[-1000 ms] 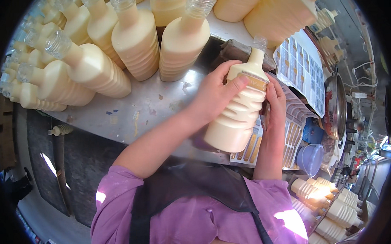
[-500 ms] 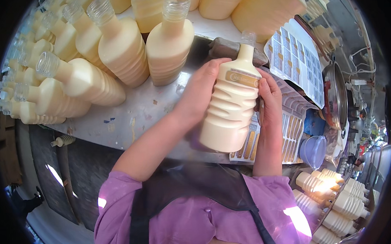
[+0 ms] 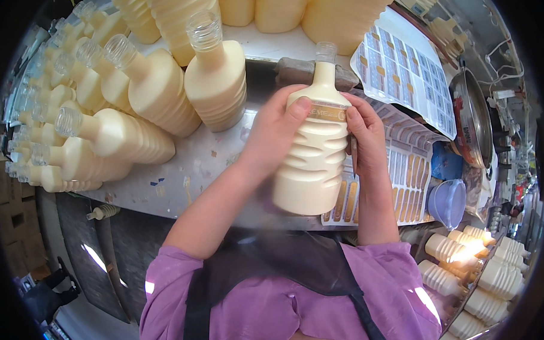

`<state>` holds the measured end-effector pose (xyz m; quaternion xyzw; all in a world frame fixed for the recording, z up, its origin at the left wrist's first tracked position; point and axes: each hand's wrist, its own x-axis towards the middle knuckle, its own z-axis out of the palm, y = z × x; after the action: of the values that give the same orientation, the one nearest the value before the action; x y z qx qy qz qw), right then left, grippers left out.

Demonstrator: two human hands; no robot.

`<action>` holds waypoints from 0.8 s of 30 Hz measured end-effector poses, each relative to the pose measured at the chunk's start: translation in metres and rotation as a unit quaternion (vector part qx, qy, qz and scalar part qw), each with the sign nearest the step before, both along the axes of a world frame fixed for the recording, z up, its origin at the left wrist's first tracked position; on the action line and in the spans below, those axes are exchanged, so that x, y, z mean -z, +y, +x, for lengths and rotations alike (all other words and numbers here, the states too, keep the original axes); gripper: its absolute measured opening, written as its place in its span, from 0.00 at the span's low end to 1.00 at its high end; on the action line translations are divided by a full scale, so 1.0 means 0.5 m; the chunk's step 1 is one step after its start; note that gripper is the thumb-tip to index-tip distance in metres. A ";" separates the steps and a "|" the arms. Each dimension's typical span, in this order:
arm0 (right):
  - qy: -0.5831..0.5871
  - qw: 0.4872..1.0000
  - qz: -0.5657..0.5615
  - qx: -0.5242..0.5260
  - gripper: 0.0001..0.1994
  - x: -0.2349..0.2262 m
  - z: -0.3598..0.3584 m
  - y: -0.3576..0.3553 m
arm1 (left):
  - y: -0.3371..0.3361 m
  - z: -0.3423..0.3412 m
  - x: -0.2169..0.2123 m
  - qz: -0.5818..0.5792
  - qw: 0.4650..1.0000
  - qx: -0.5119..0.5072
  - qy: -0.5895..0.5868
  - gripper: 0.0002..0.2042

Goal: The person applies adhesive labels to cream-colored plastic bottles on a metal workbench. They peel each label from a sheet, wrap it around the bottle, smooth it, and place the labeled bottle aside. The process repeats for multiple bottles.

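Head view looks down on a pale, scuffed worktable (image 3: 182, 173) that runs from my left up toward the far side, its near edge dropping to a dark panel and a grey floor below. I hold one cream ribbed bottle (image 3: 310, 162) upright above the table's near edge, close to my chest. My left hand (image 3: 274, 134) is wrapped around its shoulder, thumb pressed on the gold band at the neck; my right hand (image 3: 367, 137) grips the other side, fingers closed on the same band. Two label sheets (image 3: 400, 69) lie to my right, one white with small rectangles, one beneath my right hand with gold strips. Filled bottles (image 3: 155, 96) crowd the left and far side, more than a dozen, too many to count exactly, some standing, some lying. One metal pan (image 3: 474, 121) and one lilac funnel (image 3: 447, 203) sit at the right edge, with more bottles (image 3: 485, 270) lower down. Bare table shows only in the strip between the bottle crowd and my left forearm.
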<state>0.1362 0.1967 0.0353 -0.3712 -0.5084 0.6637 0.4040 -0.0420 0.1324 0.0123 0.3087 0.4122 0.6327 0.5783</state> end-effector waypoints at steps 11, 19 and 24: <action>0.000 1.000 0.006 -0.011 0.19 0.000 0.002 0.007 | -0.004 -0.011 -0.020 -0.006 1.000 -0.004 -0.001 0.27; -0.057 0.998 0.037 -0.018 0.17 -0.005 -0.001 0.009 | 0.010 -0.001 -0.019 -0.036 0.990 -0.004 0.134 0.26; -0.012 1.000 0.013 -0.017 0.16 -0.003 -0.003 0.007 | 0.008 0.003 -0.019 -0.027 0.994 -0.005 0.110 0.25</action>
<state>0.1347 0.2004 0.0367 -0.3652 -0.5281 0.6592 0.3915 -0.0408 0.1365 0.0217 0.3585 0.4915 0.5865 0.5347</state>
